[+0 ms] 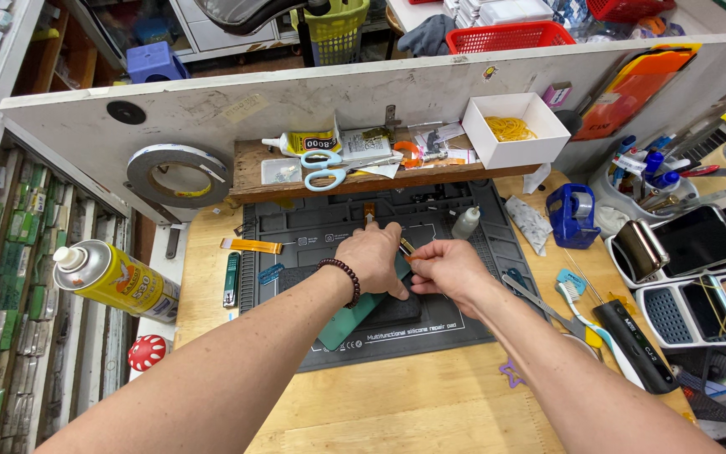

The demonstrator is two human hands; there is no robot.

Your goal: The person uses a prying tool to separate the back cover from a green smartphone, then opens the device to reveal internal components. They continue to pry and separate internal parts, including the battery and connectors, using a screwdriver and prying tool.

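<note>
My left hand [373,256] pressed flat on the teal phone [355,315] lying beneath it on the repair mat [313,231], while my right hand [445,269] pinched tweezers [406,246] at its top edge, work unfinished.

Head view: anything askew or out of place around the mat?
Mostly ordinary clutter. The spray can lies tipped on its side off the bench's left edge, and the phone under the left hand and right hand sits diagonal on the mat.
</note>
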